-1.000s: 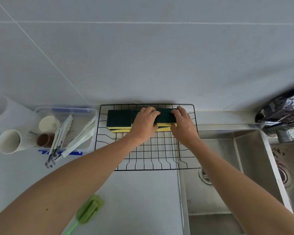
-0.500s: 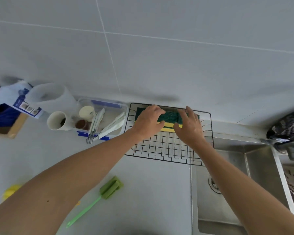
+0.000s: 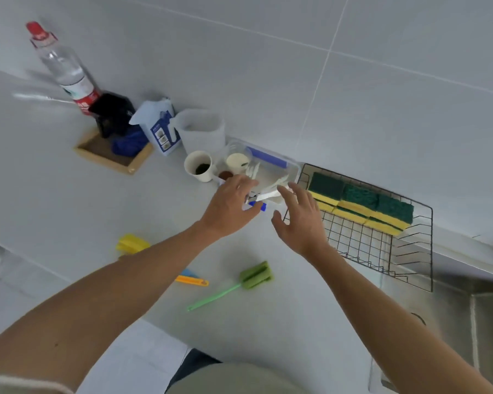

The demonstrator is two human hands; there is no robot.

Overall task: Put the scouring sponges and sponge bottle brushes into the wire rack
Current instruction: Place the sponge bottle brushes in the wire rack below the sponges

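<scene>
Green foam brush [image 3: 255, 275] lies on the table [image 3: 69, 194], handle pointing toward the person, below both hands. The left hand [image 3: 230, 204] and right hand [image 3: 300, 220] hover empty, fingers spread; the right looks nearer. Sponges [image 3: 362, 203] sit in the rack [image 3: 421, 251].

sponges [image 3: 362, 204] in rack [image 3: 410, 251], brushes [image 3: 254, 275] left

surface [image 3: 54, 200] pale grey | your wire rack [image 3: 382, 243] right | green brush [image 3: 239, 282] centre | yellow brush [image 3: 131, 243] left | wooden tray [image 3: 97, 157], cup [image 3: 198, 166] upper left
</scene>
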